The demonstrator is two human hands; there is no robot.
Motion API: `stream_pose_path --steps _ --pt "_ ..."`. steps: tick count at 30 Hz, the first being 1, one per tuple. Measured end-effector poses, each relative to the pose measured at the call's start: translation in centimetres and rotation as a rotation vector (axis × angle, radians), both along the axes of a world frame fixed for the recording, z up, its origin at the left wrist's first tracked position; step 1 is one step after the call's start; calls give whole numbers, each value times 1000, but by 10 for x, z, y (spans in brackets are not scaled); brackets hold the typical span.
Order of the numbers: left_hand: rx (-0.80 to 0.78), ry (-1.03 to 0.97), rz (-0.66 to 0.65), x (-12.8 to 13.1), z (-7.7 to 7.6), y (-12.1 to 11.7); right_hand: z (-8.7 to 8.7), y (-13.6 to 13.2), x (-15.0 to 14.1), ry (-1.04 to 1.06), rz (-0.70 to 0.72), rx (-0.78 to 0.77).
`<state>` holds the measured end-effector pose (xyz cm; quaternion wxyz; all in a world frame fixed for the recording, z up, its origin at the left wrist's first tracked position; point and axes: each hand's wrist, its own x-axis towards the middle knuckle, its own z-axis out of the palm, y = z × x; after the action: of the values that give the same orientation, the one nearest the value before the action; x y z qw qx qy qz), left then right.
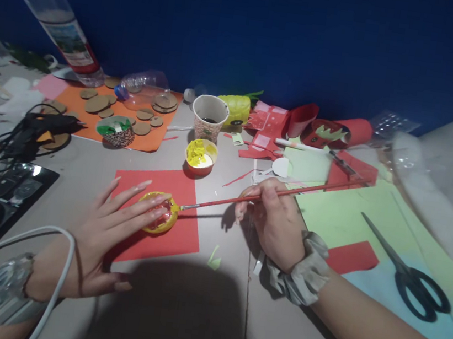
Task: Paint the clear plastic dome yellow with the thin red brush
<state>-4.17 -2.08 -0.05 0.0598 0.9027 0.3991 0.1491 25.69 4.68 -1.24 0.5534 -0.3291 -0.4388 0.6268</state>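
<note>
My right hand (276, 220) is closed around a thin red paintbrush (226, 200). Its bristles touch the right edge of a small round piece with a yellow-painted rim (156, 228) and a reddish middle. That piece lies on a square of red paper (179, 241). Spread flat, my left hand (111, 235) rests its fingertips on the round piece and covers part of it. Just beyond the red paper stands a small paper cup of yellow paint (200, 156). Behind that is a taller patterned paper cup (208, 125) with dark liquid inside.
Black scissors (415, 283) lie on coloured paper at the right. A cup of green paint (114, 131), cardboard discs (97, 103) and a clear bottle (145, 89) sit on orange paper at the back left. A white cable (65, 270) crosses my left wrist.
</note>
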Motion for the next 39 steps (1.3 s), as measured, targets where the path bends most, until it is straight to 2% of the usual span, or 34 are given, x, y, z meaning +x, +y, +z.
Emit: stream_pose_path --steps 12,16,26,31,36,39 --pt "-19 -25 10 -1 -2 -1 1 1 0 -56 -52 -4" --pt "-14 -12 6 -1 -1 -1 3 1 -1 -44 -8 -25" --pt "-19 -5 15 -2 -1 -1 2 2 -1 -76 -47 -38" --pt "-19 -1 13 -2 0 -1 1 3 0 -87 -4 -32" --pt "-19 -11 15 -1 0 -1 2 2 0 -76 -44 -48" --pt "-20 -7 9 -1 0 -1 2 1 0 -67 -14 -57"
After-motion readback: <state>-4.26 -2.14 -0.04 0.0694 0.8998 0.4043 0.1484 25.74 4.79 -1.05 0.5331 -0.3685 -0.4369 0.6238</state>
